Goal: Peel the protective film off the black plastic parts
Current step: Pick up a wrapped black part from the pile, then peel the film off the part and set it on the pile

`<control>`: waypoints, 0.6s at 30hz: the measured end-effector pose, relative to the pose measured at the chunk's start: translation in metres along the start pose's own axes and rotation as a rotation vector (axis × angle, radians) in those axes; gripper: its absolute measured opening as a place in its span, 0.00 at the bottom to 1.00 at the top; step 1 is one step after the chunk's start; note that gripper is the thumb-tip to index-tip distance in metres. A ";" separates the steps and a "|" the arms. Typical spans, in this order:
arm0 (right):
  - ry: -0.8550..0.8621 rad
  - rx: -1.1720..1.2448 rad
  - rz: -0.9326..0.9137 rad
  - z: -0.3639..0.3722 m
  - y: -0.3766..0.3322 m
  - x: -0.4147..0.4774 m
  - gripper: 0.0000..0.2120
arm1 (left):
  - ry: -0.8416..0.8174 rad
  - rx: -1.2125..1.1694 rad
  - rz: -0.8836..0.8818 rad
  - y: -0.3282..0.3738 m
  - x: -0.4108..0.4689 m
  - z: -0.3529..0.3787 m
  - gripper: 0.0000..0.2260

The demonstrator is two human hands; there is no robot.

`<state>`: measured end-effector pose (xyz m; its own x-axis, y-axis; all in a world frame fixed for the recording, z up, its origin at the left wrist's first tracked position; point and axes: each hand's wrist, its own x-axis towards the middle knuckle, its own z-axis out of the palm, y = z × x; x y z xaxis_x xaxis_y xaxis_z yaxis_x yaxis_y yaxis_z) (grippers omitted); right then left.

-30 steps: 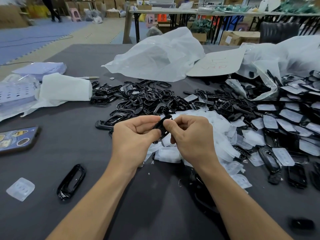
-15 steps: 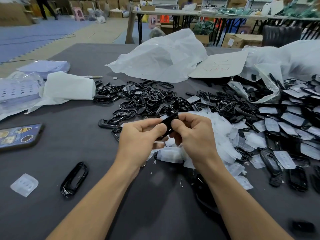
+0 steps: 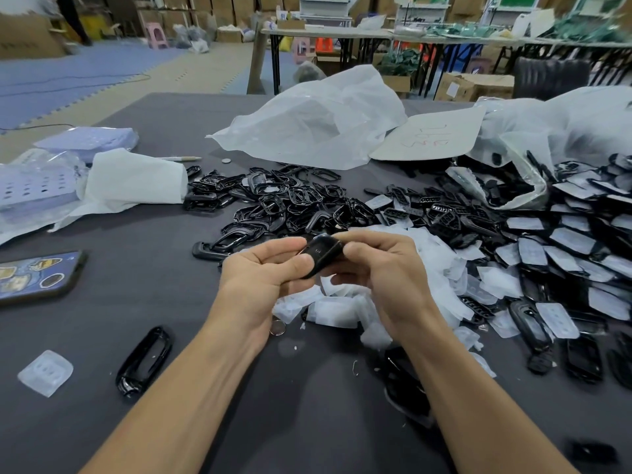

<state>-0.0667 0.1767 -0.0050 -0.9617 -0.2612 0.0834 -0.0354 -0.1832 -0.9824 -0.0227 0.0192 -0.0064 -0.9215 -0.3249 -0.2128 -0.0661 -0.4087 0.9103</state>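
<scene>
Hundreds of small black plastic pieces cover the far half of a dark grey counter (image 3: pixel 136 302). On the right, a heap of parts (image 3: pixel 574 248) still wears pale film. In the middle lies a heap of bare frames (image 3: pixel 273 203). Between the two heaps, just beyond the hands, sits a pile of peeled film (image 3: pixel 437 265), white and crumpled.

Both hands are raised over the near edge of that pile, holding one black part (image 3: pixel 323 254) between them. The left hand (image 3: pixel 263 268) pinches its lower end between thumb and forefinger. The right hand (image 3: pixel 383 268) curls its fingers round the upper end.

A second ago this part was held edge-on, a thin dark strip between the fingertips. Now it has been turned so its broad glossy face looks up. That face appears bare, so this piece is probably finished or being checked. The hidden side cannot be judged.
</scene>
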 end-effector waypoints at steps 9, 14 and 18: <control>-0.001 0.033 0.149 -0.003 -0.008 0.002 0.06 | -0.110 0.061 0.082 0.002 0.000 -0.002 0.16; -0.141 0.259 0.277 -0.010 -0.012 0.001 0.13 | -0.229 -0.120 -0.058 0.005 0.004 -0.005 0.14; -0.143 0.372 0.313 -0.014 -0.010 0.001 0.15 | -0.137 -0.146 -0.065 0.004 0.005 -0.003 0.12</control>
<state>-0.0714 0.1913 0.0031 -0.8630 -0.4797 -0.1583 0.3730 -0.3936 -0.8402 -0.0261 0.0133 -0.0051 -0.9613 -0.1784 -0.2101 -0.0804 -0.5476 0.8329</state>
